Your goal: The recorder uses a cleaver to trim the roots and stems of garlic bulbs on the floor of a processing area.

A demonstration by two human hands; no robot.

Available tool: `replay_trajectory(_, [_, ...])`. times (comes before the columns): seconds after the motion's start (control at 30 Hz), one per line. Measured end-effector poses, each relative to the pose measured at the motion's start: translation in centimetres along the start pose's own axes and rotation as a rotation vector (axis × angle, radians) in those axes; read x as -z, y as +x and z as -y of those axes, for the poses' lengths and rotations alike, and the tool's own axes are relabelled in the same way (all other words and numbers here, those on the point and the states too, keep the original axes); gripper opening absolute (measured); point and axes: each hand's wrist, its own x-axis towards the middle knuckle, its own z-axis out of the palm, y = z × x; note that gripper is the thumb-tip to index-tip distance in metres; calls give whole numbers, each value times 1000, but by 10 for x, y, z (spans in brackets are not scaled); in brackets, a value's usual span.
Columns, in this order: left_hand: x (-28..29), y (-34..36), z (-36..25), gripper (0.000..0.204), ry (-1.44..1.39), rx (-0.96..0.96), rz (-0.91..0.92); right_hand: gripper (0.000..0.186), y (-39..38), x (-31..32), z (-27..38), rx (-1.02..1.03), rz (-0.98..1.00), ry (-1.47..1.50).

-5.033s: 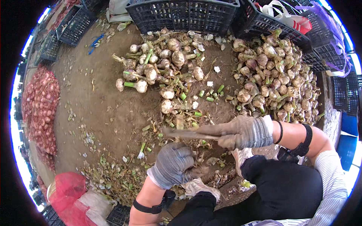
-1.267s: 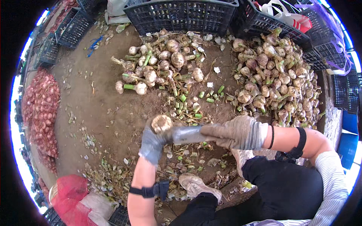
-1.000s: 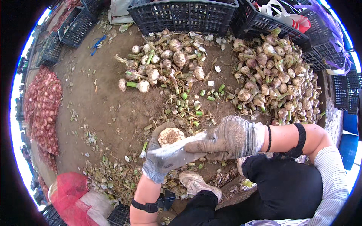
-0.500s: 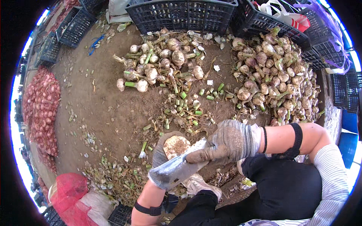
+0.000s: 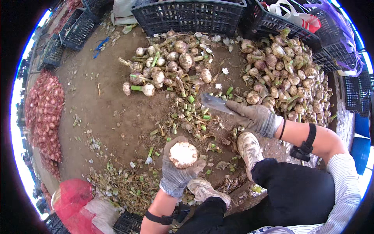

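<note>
Head view: at lower centre the gloved left hand [image 5: 177, 171] cups a trimmed garlic bulb [image 5: 183, 154], fingers curled round it. The right hand [image 5: 255, 117], centre right, is clenched on a knife [image 5: 215, 103]; a loose hold could drop the bulb.

Worn on the head, looking steeply down at packed dirt ground [image 5: 117, 117] from close above. Forearms entering from the lower edge, knees and shoes at the bottom. Black plastic crates [image 5: 191, 15] along the far, top rim. Wide fisheye, edges bending outward. Single view only, nothing shared.
</note>
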Motion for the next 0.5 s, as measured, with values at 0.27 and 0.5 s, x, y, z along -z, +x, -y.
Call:
replay_trajectory(0.27, [13, 16, -6, 33, 430, -452, 279, 58, -21, -3, 17, 246, 114, 296])
replay_trajectory(0.5, [26, 13, -17, 39, 1023, -640, 410, 59, -10, 4, 46, 364, 381, 326])
